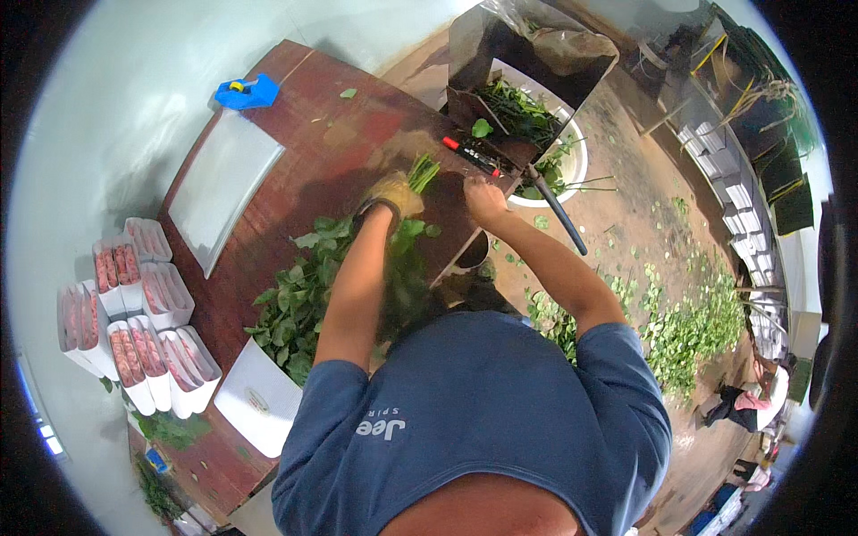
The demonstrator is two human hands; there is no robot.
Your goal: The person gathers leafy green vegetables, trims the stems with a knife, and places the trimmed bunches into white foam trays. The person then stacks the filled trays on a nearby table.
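My left hand (387, 194), in a yellowish work glove, grips a bunch of green stems (423, 173) whose cut ends point up and to the right. The bunch's leaves (295, 288) spread below the hand, along the table edge and partly under my forearm. My bare right hand (484, 199) is at the table's right edge with its fingers curled; whether anything is inside them is hidden. Just above it lies a black and red marker (471, 157). To its right, a cutter's long dark handle (558, 211) slants out past the table edge.
On the reddish-brown table (335, 144) are a blue tape dispenser (247, 92), a stack of clear sheets (226, 191), a white corrugated sheet (258, 398) and several wrapped pink flower bunches (124, 348). A white tub (582, 161) holds cut stems. Leaves (690, 328) litter the floor; a person (757, 402) is far right.
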